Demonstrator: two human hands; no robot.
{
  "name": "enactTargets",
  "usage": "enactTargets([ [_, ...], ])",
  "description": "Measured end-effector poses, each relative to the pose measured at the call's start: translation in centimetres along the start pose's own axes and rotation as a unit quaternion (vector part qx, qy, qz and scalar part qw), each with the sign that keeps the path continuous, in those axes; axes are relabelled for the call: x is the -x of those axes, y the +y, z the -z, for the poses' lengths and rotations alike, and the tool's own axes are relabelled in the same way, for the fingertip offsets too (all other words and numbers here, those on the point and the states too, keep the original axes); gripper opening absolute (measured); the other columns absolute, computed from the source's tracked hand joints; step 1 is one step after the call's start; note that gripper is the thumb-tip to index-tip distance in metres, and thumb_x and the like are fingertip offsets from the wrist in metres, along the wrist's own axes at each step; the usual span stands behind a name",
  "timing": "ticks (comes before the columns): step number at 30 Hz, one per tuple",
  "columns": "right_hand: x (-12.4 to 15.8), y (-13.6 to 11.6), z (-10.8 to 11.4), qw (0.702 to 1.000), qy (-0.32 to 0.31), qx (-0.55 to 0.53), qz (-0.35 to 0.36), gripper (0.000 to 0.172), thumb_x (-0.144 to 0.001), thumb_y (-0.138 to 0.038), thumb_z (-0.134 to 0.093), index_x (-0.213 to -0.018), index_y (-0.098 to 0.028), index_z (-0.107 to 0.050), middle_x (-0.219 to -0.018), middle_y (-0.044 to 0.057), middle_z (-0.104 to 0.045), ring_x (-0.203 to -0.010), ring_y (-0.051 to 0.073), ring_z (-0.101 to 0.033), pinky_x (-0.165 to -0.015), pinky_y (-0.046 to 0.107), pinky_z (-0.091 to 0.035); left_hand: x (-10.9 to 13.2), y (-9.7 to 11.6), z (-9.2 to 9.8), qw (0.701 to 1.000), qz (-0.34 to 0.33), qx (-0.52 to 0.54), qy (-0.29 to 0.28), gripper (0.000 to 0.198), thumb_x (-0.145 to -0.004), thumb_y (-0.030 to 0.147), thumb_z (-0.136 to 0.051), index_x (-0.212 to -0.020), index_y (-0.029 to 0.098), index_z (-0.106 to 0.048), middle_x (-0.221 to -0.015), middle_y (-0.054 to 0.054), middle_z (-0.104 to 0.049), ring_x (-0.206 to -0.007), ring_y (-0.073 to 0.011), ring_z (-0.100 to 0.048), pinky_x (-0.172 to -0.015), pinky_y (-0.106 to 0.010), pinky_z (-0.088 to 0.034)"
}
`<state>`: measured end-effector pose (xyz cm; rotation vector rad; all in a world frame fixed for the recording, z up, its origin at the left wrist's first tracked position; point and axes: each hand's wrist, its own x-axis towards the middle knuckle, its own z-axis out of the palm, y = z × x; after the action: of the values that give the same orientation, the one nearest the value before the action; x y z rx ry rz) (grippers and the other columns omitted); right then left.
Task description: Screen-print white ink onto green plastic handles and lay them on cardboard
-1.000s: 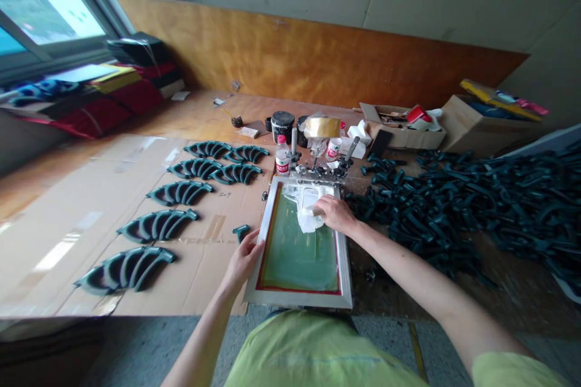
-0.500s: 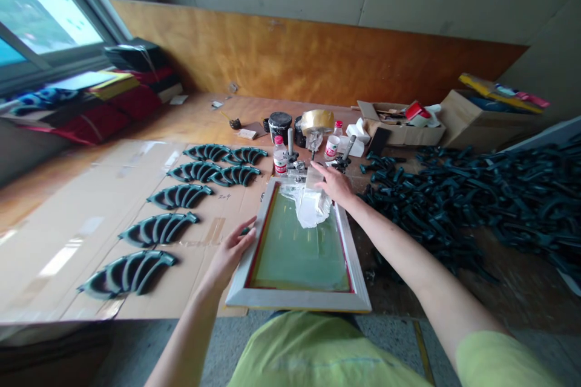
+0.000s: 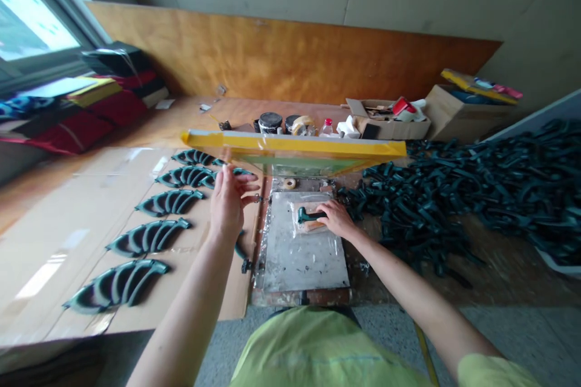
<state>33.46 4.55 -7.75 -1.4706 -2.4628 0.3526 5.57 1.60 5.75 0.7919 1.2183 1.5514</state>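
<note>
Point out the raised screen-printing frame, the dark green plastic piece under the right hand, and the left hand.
Raised screen-printing frame [image 3: 295, 146], head view: on its yellow-taped edge.
Dark green plastic piece [image 3: 308, 214], head view: on its exposed bar.
Left hand [image 3: 229, 201], head view: on the middle of the hand.

1. Daylight enters through the bright, overexposed glass window [image 3: 31, 18] at upper left.
2. Pale glare streaks the flat brown cardboard sheet [image 3: 40, 275].
3. Wide-angle distortion bends the long orange plywood board [image 3: 281, 54] toward the frame's edges.
4. Shadows stay soft.
</note>
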Motion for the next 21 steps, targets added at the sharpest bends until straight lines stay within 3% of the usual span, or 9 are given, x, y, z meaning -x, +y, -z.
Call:
enactTargets([
  [2,0.4,-2.2,0.2,1.000,0.029,0.007,-0.005,0.011,-0.086,-0.028,-0.065,-0.095,-0.020,-0.067,-0.095,0.005,-0.061,-0.097,0.019,-0.055,-0.086,0.031,-0.043,2.5,-3.2,-0.1,0.991,0.123,-0.036,-0.039,0.052,-0.078,0.062,-0.060,-0.104,0.017,-0.060,-0.081,-0.006,-0.070,-0.057,-0.0132,-0.063,-0.044,-0.020,-0.047],
  [4,1.2,-5.2,0.3,0.998,0.063,0.010,0.019,0.011,-0.089,-0.029,-0.061,-0.093,-0.019,-0.067,-0.092,0.006,-0.060,-0.095,0.020,-0.053,-0.085,0.032,-0.043,5.5,-6.9,-0.2,0.946,0.285,-0.086,-0.126,0.055,-0.077,0.061,-0.062,-0.106,0.014,-0.062,-0.091,-0.013,-0.073,-0.064,-0.0193,-0.069,-0.044,-0.024,-0.049],
  [8,3.5,-8.5,-0.4,0.985,0.020,-0.011,0.168,0.017,-0.094,-0.027,-0.053,-0.102,-0.022,-0.068,-0.093,0.005,-0.063,-0.093,0.019,-0.055,-0.085,0.030,-0.043,9.1,-12.4,1.6,0.927,0.365,-0.037,-0.082,0.038,-0.085,0.052,-0.056,-0.098,0.017,-0.062,-0.090,-0.011,-0.073,-0.076,-0.0233,-0.072,-0.052,-0.028,-0.054],
  [10,4.9,-6.0,-0.1,0.991,0.000,-0.022,0.133,0.022,-0.094,-0.024,-0.052,-0.110,-0.025,-0.067,-0.098,0.003,-0.066,-0.093,0.017,-0.057,-0.084,0.028,-0.044,8.7,-13.5,4.6,0.932,0.355,-0.066,-0.022,0.033,-0.087,0.048,-0.054,-0.085,0.016,-0.062,-0.080,-0.010,-0.073,-0.068,-0.0200,-0.071,-0.052,-0.026,-0.052],
  [12,6.7,-0.6,1.1,1.000,0.005,0.014,-0.026,0.027,-0.092,-0.016,-0.050,-0.110,-0.025,-0.068,-0.101,0.005,-0.067,-0.094,0.018,-0.059,-0.083,0.028,-0.045,7.3,-14.1,8.9,0.932,0.333,-0.140,0.034,0.034,-0.085,0.047,-0.052,-0.077,0.016,-0.063,-0.075,-0.009,-0.073,-0.061,-0.0175,-0.068,-0.052,-0.026,-0.052],
  [14,8.7,5.9,2.7,0.973,-0.002,0.091,-0.212,0.033,-0.086,-0.007,-0.049,-0.109,-0.021,-0.069,-0.105,0.011,-0.066,-0.099,0.021,-0.059,-0.087,0.032,-0.045,5.9,-14.5,13.4,0.917,0.322,-0.219,0.092,0.035,-0.083,0.047,-0.051,-0.068,0.016,-0.061,-0.064,-0.007,-0.070,-0.054,-0.0175,-0.065,-0.050,-0.027,-0.052],
  [16,10.8,11.2,3.9,0.934,-0.057,0.139,-0.325,0.037,-0.083,-0.003,-0.047,-0.106,-0.019,-0.070,-0.108,0.014,-0.064,-0.102,0.023,-0.059,-0.088,0.033,-0.045,5.0,-15.3,16.7,0.898,0.321,-0.273,0.127,0.033,-0.081,0.045,-0.051,-0.064,0.018,-0.058,-0.054,-0.005,-0.064,-0.048,-0.0182,-0.061,-0.049,-0.029,-0.052],
  [18,12.5,14.2,4.5,0.922,-0.089,0.146,-0.348,0.037,-0.081,0.000,-0.047,-0.101,-0.020,-0.071,-0.106,0.014,-0.065,-0.103,0.023,-0.059,-0.087,0.033,-0.044,4.4,-16.3,18.5,0.882,0.324,-0.317,0.129,0.031,-0.079,0.045,-0.051,-0.061,0.020,-0.054,-0.046,-0.004,-0.058,-0.044,-0.0198,-0.058,-0.046,-0.030,-0.049],
  [21,13.6,15.2,4.5,0.925,-0.107,0.145,-0.335,0.034,-0.079,0.001,-0.047,-0.095,-0.021,-0.069,-0.103,0.011,-0.066,-0.106,0.023,-0.058,-0.086,0.031,-0.043,3.9,-17.7,19.2,0.880,0.303,-0.358,0.076,0.033,-0.078,0.049,-0.051,-0.058,0.023,-0.048,-0.039,-0.002,-0.050,-0.038,-0.0209,-0.052,-0.039,-0.031,-0.043],
])
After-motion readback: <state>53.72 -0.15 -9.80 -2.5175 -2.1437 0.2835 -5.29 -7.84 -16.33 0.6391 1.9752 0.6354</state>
